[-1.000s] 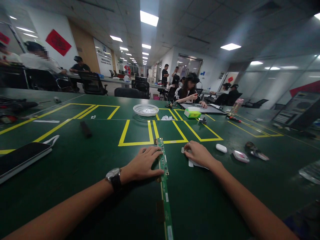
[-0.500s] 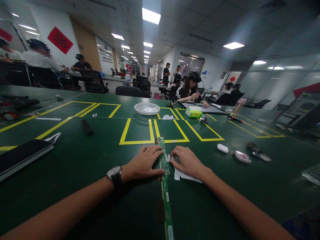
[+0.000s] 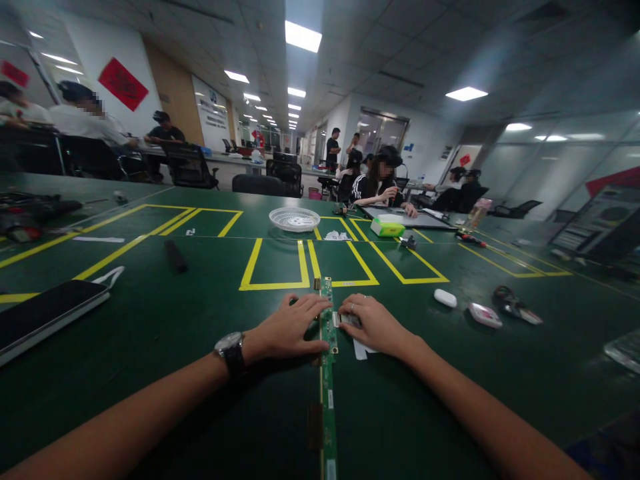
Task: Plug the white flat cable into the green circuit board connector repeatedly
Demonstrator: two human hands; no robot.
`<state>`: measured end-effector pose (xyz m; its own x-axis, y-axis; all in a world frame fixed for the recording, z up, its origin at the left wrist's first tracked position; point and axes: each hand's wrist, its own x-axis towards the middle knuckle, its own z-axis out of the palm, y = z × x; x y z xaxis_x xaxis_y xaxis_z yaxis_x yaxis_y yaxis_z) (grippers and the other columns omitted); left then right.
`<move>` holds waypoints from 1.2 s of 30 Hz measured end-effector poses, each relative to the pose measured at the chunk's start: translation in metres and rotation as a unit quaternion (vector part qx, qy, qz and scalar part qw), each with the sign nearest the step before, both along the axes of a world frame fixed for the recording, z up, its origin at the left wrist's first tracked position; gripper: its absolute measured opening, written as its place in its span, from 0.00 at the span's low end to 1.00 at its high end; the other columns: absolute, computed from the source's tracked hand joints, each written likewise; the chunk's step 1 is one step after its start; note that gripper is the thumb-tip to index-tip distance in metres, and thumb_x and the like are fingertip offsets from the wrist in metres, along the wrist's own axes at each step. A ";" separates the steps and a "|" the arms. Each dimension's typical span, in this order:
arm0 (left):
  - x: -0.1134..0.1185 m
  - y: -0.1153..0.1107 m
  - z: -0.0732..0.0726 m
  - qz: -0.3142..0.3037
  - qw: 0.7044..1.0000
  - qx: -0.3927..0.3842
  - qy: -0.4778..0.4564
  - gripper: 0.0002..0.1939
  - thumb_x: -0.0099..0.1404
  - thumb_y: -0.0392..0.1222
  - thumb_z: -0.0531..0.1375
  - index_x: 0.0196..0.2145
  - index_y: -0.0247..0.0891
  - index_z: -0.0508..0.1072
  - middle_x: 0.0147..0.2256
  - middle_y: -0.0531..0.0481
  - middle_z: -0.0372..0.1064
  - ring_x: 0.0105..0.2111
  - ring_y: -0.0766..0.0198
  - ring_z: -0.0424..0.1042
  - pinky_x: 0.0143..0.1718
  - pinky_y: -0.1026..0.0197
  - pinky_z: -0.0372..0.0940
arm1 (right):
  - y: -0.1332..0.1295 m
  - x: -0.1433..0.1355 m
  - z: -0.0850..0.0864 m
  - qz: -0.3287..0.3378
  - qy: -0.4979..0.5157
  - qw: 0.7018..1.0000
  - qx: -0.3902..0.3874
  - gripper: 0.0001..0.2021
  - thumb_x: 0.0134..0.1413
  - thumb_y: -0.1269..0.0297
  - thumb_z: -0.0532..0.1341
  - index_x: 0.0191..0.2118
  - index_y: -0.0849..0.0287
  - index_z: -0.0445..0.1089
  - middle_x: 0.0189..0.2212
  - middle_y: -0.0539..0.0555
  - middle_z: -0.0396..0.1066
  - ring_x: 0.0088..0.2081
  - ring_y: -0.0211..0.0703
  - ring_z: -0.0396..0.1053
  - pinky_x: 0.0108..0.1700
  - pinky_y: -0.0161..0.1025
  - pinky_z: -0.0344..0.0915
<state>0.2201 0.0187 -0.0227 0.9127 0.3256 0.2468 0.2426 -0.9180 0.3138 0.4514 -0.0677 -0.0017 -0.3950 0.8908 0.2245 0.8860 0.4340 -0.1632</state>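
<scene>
A long, narrow green circuit board (image 3: pixel 328 393) lies on the table, running away from me. My left hand (image 3: pixel 295 325), with a watch on its wrist, holds the board's far part from the left, thumb and fingers spread along its edge. On the other side my right hand (image 3: pixel 373 321) pinches a white flat ribbon cable (image 3: pixel 362 349). The cable's end meets the connector area at the board's right edge; whether it is seated I cannot tell. Part of the cable is hidden under my right hand. Brown flex strips (image 3: pixel 315 425) stick out on the board's left side.
A white basket (image 3: pixel 295 220) and a green tissue box (image 3: pixel 387 227) stand farther back. To the right are a white case (image 3: pixel 445 298), a pink-and-white case (image 3: pixel 485 315) and a screwdriver (image 3: pixel 470 239). A dark flat device (image 3: pixel 55 313) lies left. A co-worker (image 3: pixel 383 183) sits across the table.
The board has turned slightly, its near end shifting left. My right hand has brought the cable's end against the board's edge, and less of the cable shows below that hand.
</scene>
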 end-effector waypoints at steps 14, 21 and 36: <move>0.002 0.012 -0.011 0.122 0.973 -0.124 -0.151 0.25 0.74 0.51 0.49 0.63 0.41 0.57 0.62 0.42 0.55 0.62 0.50 0.52 0.62 0.43 0.49 | 0.020 0.019 -0.011 0.000 -0.024 0.999 0.029 0.15 0.65 0.66 0.55 0.55 0.56 0.68 0.55 0.58 0.69 0.57 0.48 0.64 0.58 0.49 0.57; 0.002 0.012 -0.011 0.144 0.966 -0.150 -0.156 0.23 0.74 0.51 0.47 0.62 0.41 0.57 0.62 0.43 0.56 0.62 0.51 0.52 0.62 0.42 0.50 | 0.031 0.101 -0.026 -0.145 -0.033 0.988 0.045 0.17 0.66 0.64 0.51 0.55 0.61 0.68 0.55 0.62 0.68 0.57 0.51 0.64 0.59 0.51 0.60; 0.002 0.012 -0.010 0.133 0.973 -0.146 -0.123 0.25 0.74 0.53 0.45 0.63 0.42 0.57 0.61 0.43 0.57 0.62 0.50 0.54 0.62 0.40 0.51 | 0.024 0.114 -0.030 -0.142 0.000 0.989 -0.043 0.25 0.68 0.56 0.46 0.66 0.56 0.55 0.67 0.58 0.53 0.66 0.50 0.51 0.65 0.51 0.51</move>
<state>0.2219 0.0302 -0.0326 0.7121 0.6303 0.3092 0.3435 -0.6968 0.6296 0.5650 -0.0438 -0.0319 -0.1253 0.9817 0.1430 0.9701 0.1515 -0.1897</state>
